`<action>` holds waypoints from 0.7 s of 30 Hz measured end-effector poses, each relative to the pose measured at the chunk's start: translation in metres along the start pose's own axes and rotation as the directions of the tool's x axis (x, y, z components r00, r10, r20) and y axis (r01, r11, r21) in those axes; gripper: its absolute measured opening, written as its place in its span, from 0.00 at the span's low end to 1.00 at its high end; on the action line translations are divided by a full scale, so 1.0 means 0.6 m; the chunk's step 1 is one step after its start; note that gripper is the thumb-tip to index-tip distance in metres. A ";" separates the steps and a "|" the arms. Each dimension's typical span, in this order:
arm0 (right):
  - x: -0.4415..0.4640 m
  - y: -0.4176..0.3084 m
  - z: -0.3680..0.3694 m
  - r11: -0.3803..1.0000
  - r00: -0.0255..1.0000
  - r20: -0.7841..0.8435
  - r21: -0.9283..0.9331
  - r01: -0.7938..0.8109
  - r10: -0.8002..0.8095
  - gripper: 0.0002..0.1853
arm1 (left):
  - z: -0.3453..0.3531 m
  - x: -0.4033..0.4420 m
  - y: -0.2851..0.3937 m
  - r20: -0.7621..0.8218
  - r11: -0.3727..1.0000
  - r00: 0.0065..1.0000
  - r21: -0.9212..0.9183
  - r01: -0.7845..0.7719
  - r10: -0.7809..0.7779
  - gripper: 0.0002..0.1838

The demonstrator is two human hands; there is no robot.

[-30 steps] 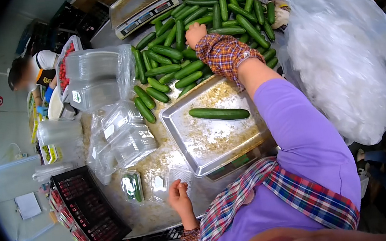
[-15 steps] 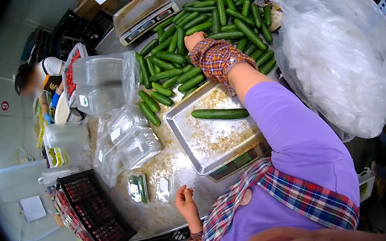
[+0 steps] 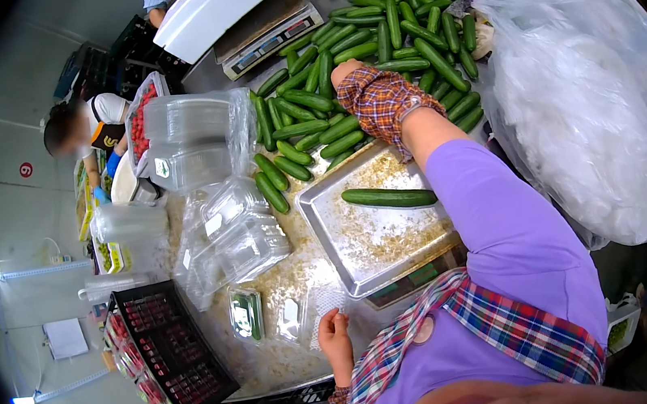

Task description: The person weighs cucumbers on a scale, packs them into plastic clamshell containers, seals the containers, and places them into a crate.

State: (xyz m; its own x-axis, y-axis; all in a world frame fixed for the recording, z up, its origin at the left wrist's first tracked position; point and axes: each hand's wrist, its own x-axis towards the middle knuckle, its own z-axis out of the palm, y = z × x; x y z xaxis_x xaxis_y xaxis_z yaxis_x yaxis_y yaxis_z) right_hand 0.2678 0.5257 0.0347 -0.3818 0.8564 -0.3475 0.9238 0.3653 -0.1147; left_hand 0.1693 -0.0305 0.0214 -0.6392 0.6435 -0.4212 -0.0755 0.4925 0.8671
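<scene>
My right hand [image 3: 344,74], its wrist in an orange checked sleeve cuff, reaches into a heap of green cucumbers [image 3: 308,99]. Its fingers are bent down among them, and whatever they grip is hidden. Below that arm, a single cucumber [image 3: 388,197] lies in a metal tray [image 3: 329,254] with brown residue. My left hand [image 3: 334,336] hovers near the table's front edge with fingers curled in; I cannot make out anything in them. Just left of it are a clear plastic tray [image 3: 288,316] and a small clear pack [image 3: 247,314] with cucumbers inside.
Clear clamshell stacks [image 3: 192,133] and bagged containers [image 3: 238,234] stand left of the tray. A black crate [image 3: 171,345] is at the table's left edge. A scale [image 3: 273,33] sits behind, under a white box [image 3: 224,6]. A large plastic bag [image 3: 581,111] bulges right. A co-worker [image 3: 104,120] stands left.
My view has shifted, so the scene sits further right. The white box now reaches over the scale, and a person's sleeve and hand appear beside it. My hands stay in nearly the same places.
</scene>
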 end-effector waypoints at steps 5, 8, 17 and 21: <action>0.012 0.036 0.030 0.991 0.965 -0.226 -0.025 0.131 -0.133 0.12 | -0.010 0.010 -0.011 0.002 0.999 0.999 -0.012 -0.049 0.049 0.09; 0.018 0.083 0.006 0.894 0.932 -0.238 0.297 0.337 -0.272 0.16 | -0.023 0.012 -0.028 0.006 0.996 0.997 -0.039 -0.076 0.077 0.09; -0.218 0.092 -0.047 0.196 0.846 -0.049 0.964 0.179 -0.531 0.22 | -0.015 0.002 -0.017 0.076 0.986 0.983 -0.013 -0.169 0.169 0.11; -0.338 0.053 -0.013 0.601 0.876 -0.153 0.673 0.431 -0.457 0.29 | -0.021 -0.011 -0.026 0.092 0.966 0.963 -0.056 -0.251 0.255 0.11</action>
State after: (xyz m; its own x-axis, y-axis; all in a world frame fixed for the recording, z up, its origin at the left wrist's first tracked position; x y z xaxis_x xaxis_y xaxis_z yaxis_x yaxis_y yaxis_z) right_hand 0.3743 0.3661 0.1087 -0.7612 0.6391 -0.1100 0.4099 0.3427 -0.8453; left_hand 0.1653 -0.0497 0.0144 -0.5642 0.7988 -0.2089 0.0442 0.2819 0.9584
